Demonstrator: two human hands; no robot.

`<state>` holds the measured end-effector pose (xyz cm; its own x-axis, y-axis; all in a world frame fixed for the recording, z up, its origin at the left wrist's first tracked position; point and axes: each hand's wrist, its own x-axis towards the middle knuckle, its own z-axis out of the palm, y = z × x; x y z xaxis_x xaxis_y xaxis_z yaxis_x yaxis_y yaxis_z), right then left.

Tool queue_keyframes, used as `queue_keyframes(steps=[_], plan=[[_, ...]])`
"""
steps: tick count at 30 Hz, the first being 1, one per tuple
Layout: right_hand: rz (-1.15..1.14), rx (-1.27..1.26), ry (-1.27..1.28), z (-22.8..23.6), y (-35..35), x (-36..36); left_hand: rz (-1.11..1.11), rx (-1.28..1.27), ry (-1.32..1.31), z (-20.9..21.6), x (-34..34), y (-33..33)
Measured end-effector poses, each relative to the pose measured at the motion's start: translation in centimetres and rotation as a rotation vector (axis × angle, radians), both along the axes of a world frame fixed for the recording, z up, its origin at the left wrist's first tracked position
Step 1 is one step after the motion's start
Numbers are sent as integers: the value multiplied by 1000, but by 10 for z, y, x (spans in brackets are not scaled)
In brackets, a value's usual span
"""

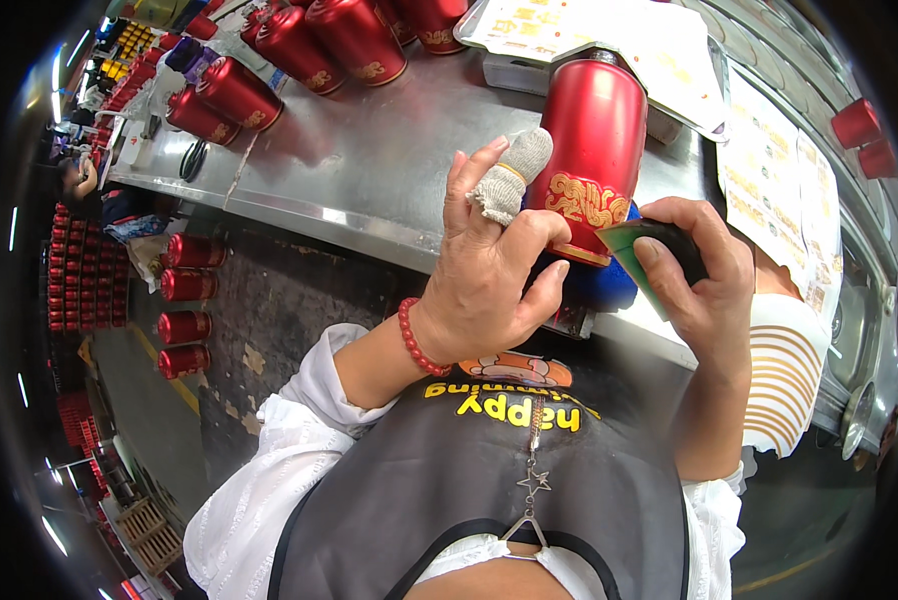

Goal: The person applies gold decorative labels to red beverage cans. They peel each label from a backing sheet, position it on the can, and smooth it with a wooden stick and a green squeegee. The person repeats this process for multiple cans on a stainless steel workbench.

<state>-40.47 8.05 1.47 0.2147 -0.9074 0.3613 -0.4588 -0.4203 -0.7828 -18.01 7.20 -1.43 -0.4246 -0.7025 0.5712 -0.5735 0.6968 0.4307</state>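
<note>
A shiny red bottle (594, 130) with a gold relief pattern near its base lies on a blue cloth pad (609, 284), base end towards me. My left hand (494, 240) is beside the base, fingers apart. Its bent index finger is at the bottle's lower left edge, and a grey knitted finger cover (514, 175) sits on another finger by the bottle's side. In my right hand (704, 270), thumb and fingers pinch a flat green and black scraper (641, 256). The scraper's corner is at the gold pattern; whether it touches cannot be made out.
Several red bottles (289, 48) lie at the back left of the metal table (369, 165). Printed gold-on-white sheets (609, 35) rest at the back, and more sheets (779, 170) hang at the right. Further red bottles (185, 326) stand lower on the left, beside a table side panel.
</note>
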Motion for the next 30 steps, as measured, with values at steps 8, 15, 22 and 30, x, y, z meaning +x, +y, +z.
queue_keyframes(steps=[8, 15, 22, 30], plan=[[185, -73, 78, 13, -25, 2, -33, 33, 26, -2, 7, -3], [433, -47, 211, 29, -60, 7, -26, 114, 107, -9, 13, -7], [569, 70, 232, 34, -73, 18, -92, 125, 235, -16, 16, -9], [378, 65, 138, 26, -52, -4, -90, 80, 105, -5, 9, -9]])
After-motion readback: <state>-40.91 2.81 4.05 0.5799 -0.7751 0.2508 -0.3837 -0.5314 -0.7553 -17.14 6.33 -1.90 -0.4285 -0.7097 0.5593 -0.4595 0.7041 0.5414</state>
